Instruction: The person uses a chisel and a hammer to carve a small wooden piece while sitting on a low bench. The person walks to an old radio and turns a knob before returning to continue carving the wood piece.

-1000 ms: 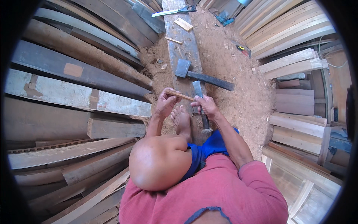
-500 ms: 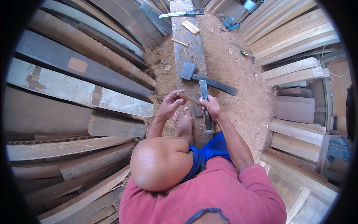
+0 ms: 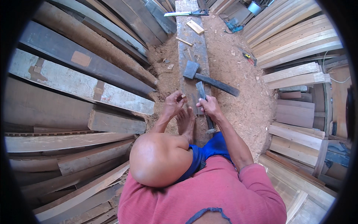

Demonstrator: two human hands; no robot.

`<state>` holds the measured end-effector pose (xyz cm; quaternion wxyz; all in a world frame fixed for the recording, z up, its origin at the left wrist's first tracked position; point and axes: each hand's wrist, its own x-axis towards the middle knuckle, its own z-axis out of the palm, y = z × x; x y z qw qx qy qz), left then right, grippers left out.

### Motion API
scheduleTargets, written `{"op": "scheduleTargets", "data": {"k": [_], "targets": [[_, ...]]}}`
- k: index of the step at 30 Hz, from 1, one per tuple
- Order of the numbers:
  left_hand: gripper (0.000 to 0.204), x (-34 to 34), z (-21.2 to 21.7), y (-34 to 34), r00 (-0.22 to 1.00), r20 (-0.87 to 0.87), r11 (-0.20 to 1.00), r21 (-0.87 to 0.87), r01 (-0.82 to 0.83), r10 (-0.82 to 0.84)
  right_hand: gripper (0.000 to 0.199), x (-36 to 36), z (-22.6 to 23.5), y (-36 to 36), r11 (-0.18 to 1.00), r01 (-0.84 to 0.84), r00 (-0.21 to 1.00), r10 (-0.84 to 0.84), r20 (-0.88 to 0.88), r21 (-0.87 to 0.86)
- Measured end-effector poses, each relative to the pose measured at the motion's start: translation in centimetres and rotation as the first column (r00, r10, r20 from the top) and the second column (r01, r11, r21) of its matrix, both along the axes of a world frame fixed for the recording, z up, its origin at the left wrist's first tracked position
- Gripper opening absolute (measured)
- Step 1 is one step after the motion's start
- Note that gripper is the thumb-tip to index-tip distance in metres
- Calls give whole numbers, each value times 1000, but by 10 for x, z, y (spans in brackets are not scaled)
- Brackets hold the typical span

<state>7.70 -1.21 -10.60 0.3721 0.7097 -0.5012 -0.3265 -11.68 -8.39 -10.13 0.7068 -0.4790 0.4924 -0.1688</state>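
Over the narrow wooden plank (image 3: 185, 30), my left hand (image 3: 173, 105) pinches a small wooden piece (image 3: 183, 96); only its end shows past my fingertips. Close by on the right, my right hand (image 3: 210, 106) is closed around a chisel (image 3: 200, 89). Its flat metal blade points away from me and its handle runs back toward my blue shorts. Beyond the chisel a mallet (image 3: 191, 69) with a dark block head lies across the plank, its handle slanting off to the right. My bare foot (image 3: 184, 121) rests beside my left hand.
A handsaw (image 3: 185, 14), a pale wood block (image 3: 195, 27) and a thin stick (image 3: 184, 41) lie farther along the plank. Sawdust covers the floor (image 3: 235, 93). Boards (image 3: 71, 80) line the left; lumber (image 3: 296, 41) is stacked right. A teal power tool (image 3: 234, 25) sits far right.
The wooden piece, seen lengthwise between my hands before, now shows only its end in my left hand. The chisel's blade has tilted slightly left. The view has shifted slightly.
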Motion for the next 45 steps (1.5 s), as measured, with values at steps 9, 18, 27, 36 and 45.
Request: {"op": "scheduleTargets", "data": {"k": [9, 18, 27, 36, 45], "targets": [[24, -2, -45, -1, 994, -108, 999, -51, 1, -6, 23, 24, 1, -9, 996, -19, 1000, 21, 22, -82], [44, 26, -107, -3, 974, -158, 935, 339, -101, 162, 19, 11, -10, -8, 999, 54, 998, -54, 10, 9], [44, 10, -88, -20, 984, 174, 903, 418, -101, 30, 38, -8, 4, -31, 972, 228, 956, -233, 181, 49], [66, 24, -81, -10, 993, 120, 886, 460, -54, -1, 58, -4, 41, -43, 962, 268, 935, -275, 224, 62], [72, -28, 95, -34, 773, 497, 709, -371, 599, -394, 36, 44, -38, -46, 784, -225, 949, 311, 51, -579]]}}
